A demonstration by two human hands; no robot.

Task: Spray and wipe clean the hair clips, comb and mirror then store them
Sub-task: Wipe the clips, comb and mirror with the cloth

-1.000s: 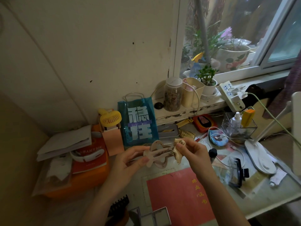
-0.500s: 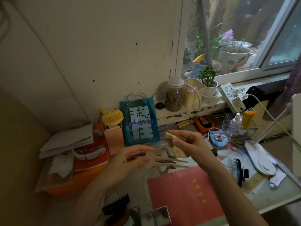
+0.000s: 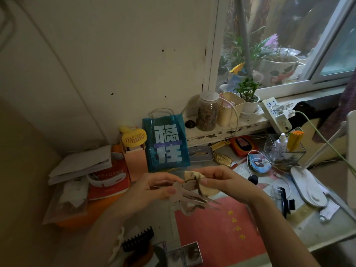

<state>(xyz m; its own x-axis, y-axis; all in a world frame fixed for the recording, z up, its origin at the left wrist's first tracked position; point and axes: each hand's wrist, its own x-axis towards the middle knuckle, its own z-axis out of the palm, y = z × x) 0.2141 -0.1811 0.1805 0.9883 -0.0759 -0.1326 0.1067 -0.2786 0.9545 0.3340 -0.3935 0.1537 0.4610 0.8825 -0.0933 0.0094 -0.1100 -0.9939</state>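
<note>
Left hand [image 3: 154, 191] pinching the beige hair clip [image 3: 189, 197], right hand [image 3: 225, 183] pressing a cloth [image 3: 204, 186] against it

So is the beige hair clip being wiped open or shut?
Open: the hair clip has its prongs splayed apart, pinched in the left hand while the right hand presses the cloth against it.

A lived-in home corner: a cluttered worktop [image 3: 300, 226] pushed against a scuffed wall beneath a window [image 3: 289, 41], with potted plants [image 3: 248, 97] on the sill, a power strip [image 3: 275, 114], a yellow handheld fan [image 3: 134, 138], stacked books [image 3: 107, 180] and a desk lamp [image 3: 310, 187].
</note>
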